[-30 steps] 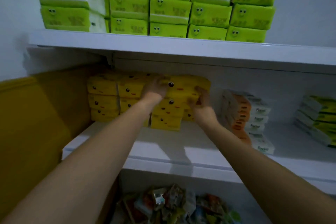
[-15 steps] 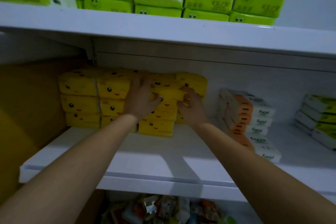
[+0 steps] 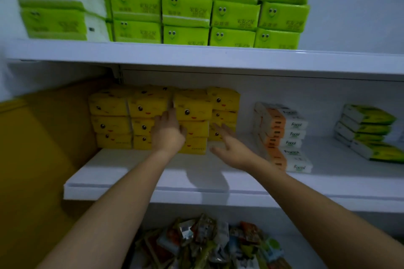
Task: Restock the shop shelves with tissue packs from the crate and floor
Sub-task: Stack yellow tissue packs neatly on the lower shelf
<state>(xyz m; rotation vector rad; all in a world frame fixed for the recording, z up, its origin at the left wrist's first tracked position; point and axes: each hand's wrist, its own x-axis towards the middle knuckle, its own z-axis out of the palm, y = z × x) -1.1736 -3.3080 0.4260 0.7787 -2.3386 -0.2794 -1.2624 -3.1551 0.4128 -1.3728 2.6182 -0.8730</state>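
Note:
Yellow tissue packs (image 3: 192, 111) with cartoon faces stand in several stacks, three high, at the left of the middle shelf (image 3: 153, 185). My left hand (image 3: 168, 133) lies flat against the front of the stacks, fingers straight and pointing up, holding nothing. My right hand (image 3: 227, 144) hovers open just right of the third stack, fingers spread toward the rightmost yellow stack (image 3: 225, 113), which sits a little further back. Neither hand holds a pack.
Green tissue packs (image 3: 188, 6) fill the top shelf (image 3: 218, 59). Orange-and-white packs (image 3: 282, 135) and green-and-white packs (image 3: 365, 133) lie further right on the middle shelf. Mixed snack packets (image 3: 207, 244) pile below. A yellow wall panel (image 3: 32, 148) bounds the left.
Both hands have let go of the yellow pack, now set in the stack. My left hand slid down the fronts, and my right hand drew back with fingers spread.

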